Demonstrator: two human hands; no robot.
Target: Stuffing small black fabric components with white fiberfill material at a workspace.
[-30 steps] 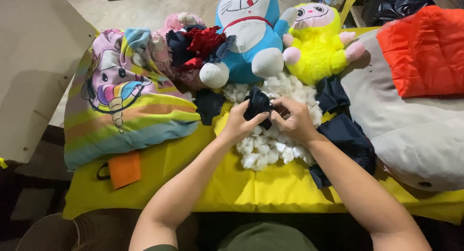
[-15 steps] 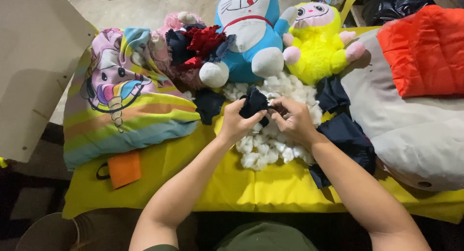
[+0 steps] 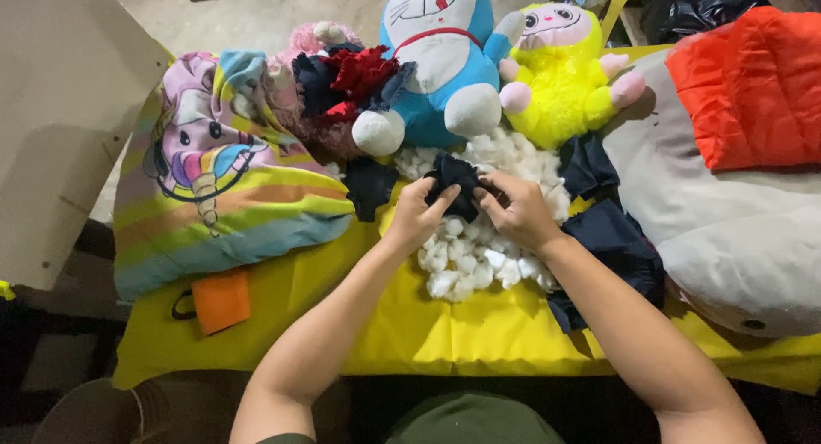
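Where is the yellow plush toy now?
In the head view, the yellow plush toy sits at the table's far edge, right of the blue cat plush, above the white stuffing.

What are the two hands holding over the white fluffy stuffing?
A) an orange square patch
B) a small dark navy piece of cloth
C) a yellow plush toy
B: both the left hand and the right hand pinch the small dark navy piece of cloth above the pile of white fluffy stuffing.
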